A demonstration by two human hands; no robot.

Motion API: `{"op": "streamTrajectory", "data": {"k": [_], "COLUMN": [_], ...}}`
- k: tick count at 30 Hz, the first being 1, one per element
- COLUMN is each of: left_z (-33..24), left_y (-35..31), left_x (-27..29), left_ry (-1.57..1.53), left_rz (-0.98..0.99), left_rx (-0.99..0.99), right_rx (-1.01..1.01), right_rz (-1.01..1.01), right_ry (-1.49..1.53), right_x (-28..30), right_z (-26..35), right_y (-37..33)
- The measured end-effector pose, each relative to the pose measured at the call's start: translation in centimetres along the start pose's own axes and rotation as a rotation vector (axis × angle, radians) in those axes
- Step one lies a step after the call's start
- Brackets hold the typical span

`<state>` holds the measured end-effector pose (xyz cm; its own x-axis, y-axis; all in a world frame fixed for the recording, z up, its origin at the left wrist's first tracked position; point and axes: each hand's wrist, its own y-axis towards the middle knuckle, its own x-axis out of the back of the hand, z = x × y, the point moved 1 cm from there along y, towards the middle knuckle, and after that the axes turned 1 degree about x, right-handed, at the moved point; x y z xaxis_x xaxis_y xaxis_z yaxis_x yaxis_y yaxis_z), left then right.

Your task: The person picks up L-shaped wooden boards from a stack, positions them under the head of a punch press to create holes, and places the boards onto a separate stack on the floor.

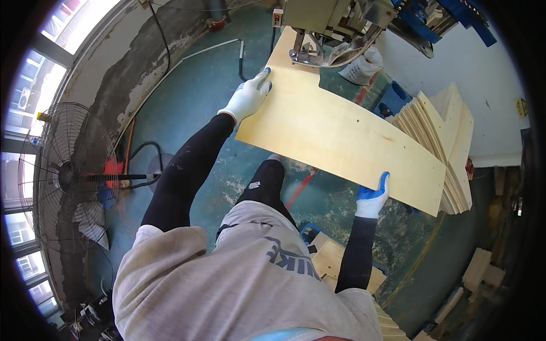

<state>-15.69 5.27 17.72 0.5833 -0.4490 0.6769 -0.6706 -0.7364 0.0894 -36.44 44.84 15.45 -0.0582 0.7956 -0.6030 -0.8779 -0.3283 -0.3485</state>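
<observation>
A large L-shaped plywood panel [341, 131] spans both of my hands in front of me, pale yellow with a few small holes. My left hand [248, 96], in a white work glove with blue fingertips, grips its left edge near the far end. Near the right end, my right hand [372, 196] in a blue and white glove holds the near edge, thumb on top and the other fingers hidden beneath. The panel's far end lies under the head of a green-grey machine [310, 54], close to its metal foot.
Stacked plywood panels [449, 142] stand at the right, partly behind the held panel. A white sack [364, 65] sits beside the machine. To the left are a large wire-cage fan [68, 176] and a black hose [145, 145]. More cut wood pieces [330, 256] lie beside my right arm.
</observation>
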Motion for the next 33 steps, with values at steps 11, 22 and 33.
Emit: {"op": "streamTrajectory", "data": {"k": [11, 22, 33], "left_z": [-0.3, 0.9, 11.3], "left_y": [0.8, -7.7, 3.0], "left_x": [0.6, 4.8, 16.7], "left_ry": [0.010, -0.251, -0.344], "left_rz": [0.044, -0.073, -0.070], "left_rx": [-0.001, 0.158, 0.081], "right_rx": [0.093, -0.004, -0.025], "right_rz": [0.003, 0.082, 0.042], "right_ry": [0.052, -0.082, 0.126], "right_x": [-0.8, -2.1, -14.6], "right_z": [-0.6, -2.0, -14.9], "right_y": [1.2, -1.1, -1.0]}}
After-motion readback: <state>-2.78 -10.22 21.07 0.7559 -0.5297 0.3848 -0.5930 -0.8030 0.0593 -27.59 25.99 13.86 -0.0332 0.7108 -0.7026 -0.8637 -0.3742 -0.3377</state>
